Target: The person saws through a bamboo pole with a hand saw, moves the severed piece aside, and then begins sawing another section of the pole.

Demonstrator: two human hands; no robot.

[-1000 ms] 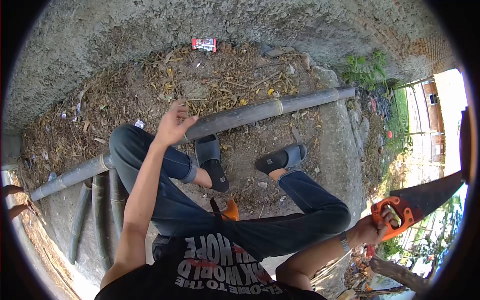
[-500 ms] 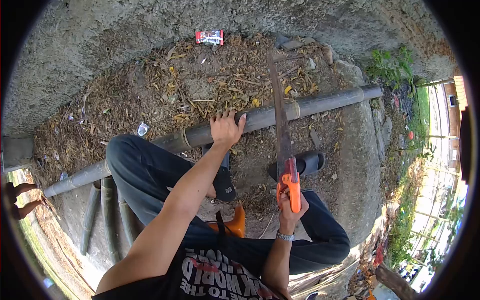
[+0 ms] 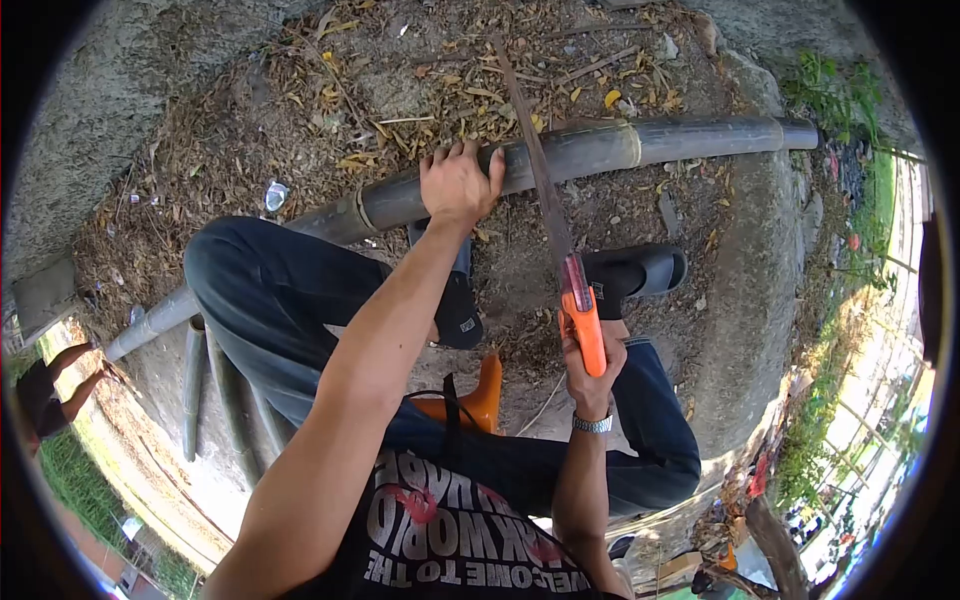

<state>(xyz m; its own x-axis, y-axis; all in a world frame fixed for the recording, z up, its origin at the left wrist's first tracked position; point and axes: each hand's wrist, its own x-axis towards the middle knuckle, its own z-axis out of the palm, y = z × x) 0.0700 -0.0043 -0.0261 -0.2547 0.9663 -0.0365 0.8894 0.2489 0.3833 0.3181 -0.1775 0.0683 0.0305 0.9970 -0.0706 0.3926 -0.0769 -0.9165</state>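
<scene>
A long bamboo pole (image 3: 588,152) stretches across leaf-strewn ground (image 3: 250,150), a hand saw (image 3: 541,165) angled over it.
The left hand (image 3: 460,185) clasps the bamboo pole from above, fingers bent over it and thumb spread; the right hand (image 3: 594,368) is closed round the hand saw's orange handle (image 3: 588,335). Whether blade and pole touch cannot be told. The left knee (image 3: 225,265) hides part of the pole; shorter poles (image 3: 229,400) lie near its far left end, beside a rough wall (image 3: 120,110).

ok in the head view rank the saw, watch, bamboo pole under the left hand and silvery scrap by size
1. Bamboo pole
2. Saw
Watch and silvery scrap: both small, too alike to rank.
</scene>
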